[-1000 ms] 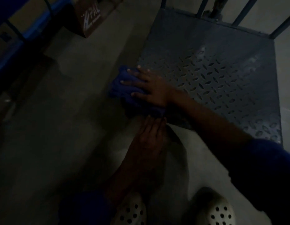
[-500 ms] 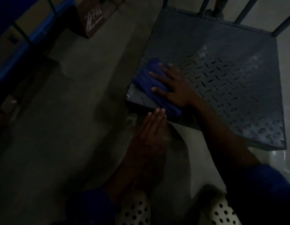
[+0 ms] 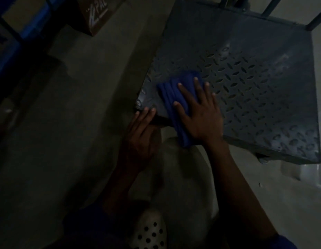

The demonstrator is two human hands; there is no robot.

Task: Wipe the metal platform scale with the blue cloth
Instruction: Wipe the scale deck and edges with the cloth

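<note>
The person's right hand [image 3: 201, 112] is pressing flat, fingers spread, on the blue cloth [image 3: 175, 103], which is lying over the near left corner of the metal platform scale [image 3: 255, 72]. The left hand [image 3: 140, 133] is resting open, fingertips touching the scale's front edge. Most of the tread plate looks dull and streaked, so wiping seems barely under way. A cardboard box [image 3: 96, 13] is showing the letters "PAL".
</note>
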